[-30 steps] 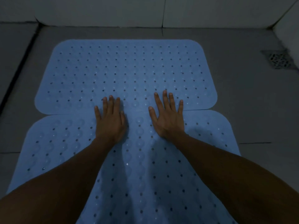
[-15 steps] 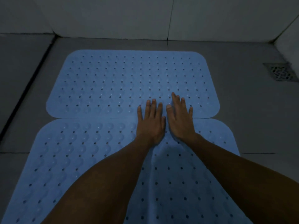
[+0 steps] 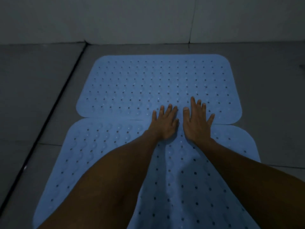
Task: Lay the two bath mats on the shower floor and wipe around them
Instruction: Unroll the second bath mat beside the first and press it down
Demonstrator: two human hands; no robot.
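Two light blue perforated bath mats lie flat on the grey shower floor, end to end. The far mat [image 3: 148,83] reaches toward the back wall; the near mat [image 3: 92,154] runs under my forearms to the bottom edge. Both hands press palm down across the seam where the mats meet. My left hand [image 3: 165,124] lies just left of my right hand [image 3: 197,123], fingers spread onto the far mat, holding nothing. A slight ridge shows in the near mat between my forearms.
The grey tiled floor [image 3: 41,96] surrounds the mats, with a dark grout line [image 3: 54,103] running diagonally on the left. A pale tiled wall [image 3: 148,19] closes off the back. A bit of the floor drain [image 3: 303,66] shows at the right edge.
My hands slid from apart to close together and shifted right along the seam. The camera view swung left, so the drain moved almost out of frame.
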